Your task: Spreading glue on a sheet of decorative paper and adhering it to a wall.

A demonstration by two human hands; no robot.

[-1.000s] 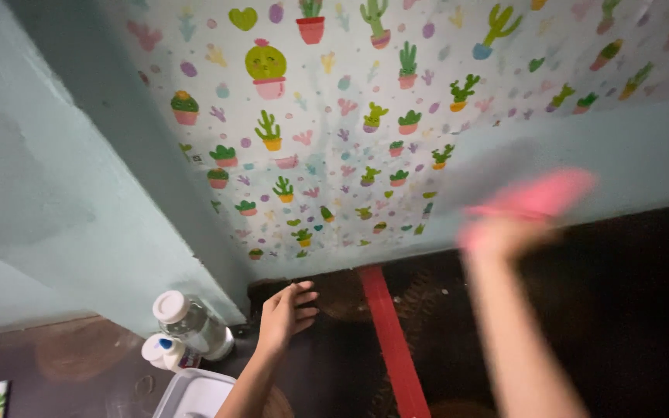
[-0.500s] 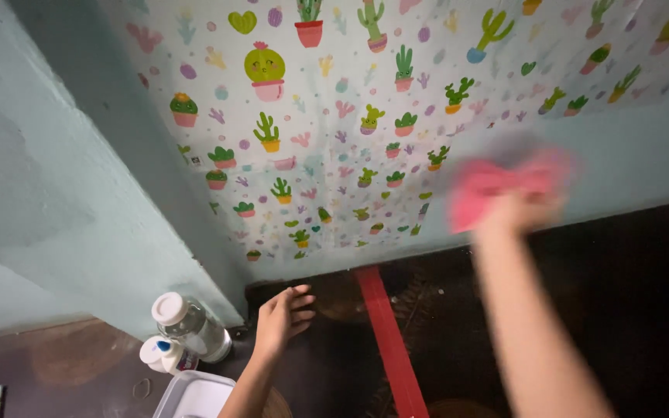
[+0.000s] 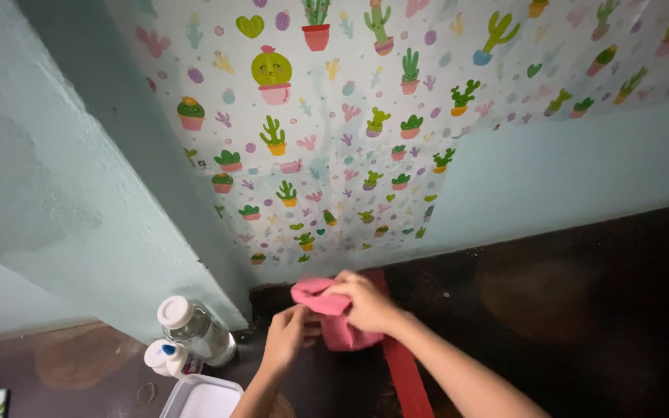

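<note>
My right hand (image 3: 367, 303) grips a pink cloth (image 3: 325, 310) low down by the foot of the wall, over a dark floor. My left hand (image 3: 291, 334) meets it from the left and pinches the cloth's lower edge, so both hands hold the same cloth. Behind them, cactus-patterned paper (image 3: 334, 139) covers part of a pale teal wall (image 3: 567, 170). A red strip (image 3: 404, 364) runs along the floor under my right wrist, partly hidden by the cloth.
A clear bottle with a white cap (image 3: 193, 329) and a small white bottle with a blue tip (image 3: 166, 358) lie on the floor at the wall corner. A white tray rim (image 3: 199, 396) shows at the bottom edge. A teal pillar (image 3: 48, 186) juts out on the left.
My right hand swung the pink cloth down from the upper right to the floor by the wall. My left hand lifted off the floor and took hold of the cloth.
</note>
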